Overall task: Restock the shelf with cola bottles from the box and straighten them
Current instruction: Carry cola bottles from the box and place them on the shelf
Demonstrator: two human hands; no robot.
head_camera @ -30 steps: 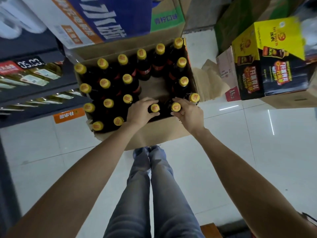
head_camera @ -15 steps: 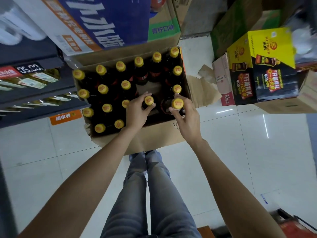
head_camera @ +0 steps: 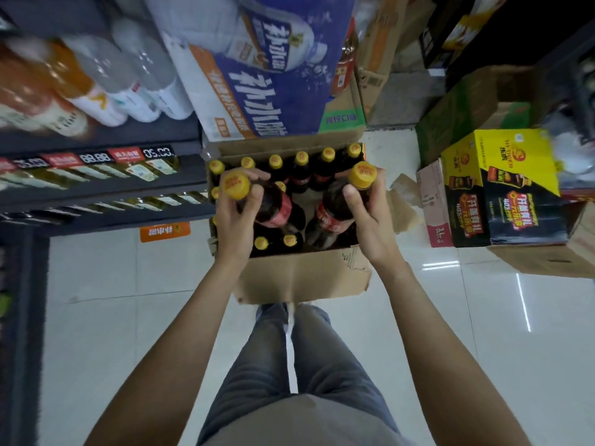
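Two cola bottles raised above the box, one per hand.
Left hand grasps left bottle; right hand grasps right bottle; roughly ten capped bottles line the box's 12 and 9 o'clock walls, middle open.

Small grocery shop aisle: dark shelf with digital price tags and drink bottles, opened cardboard box of cola bottles on white tiled floor, stacked product cartons around.
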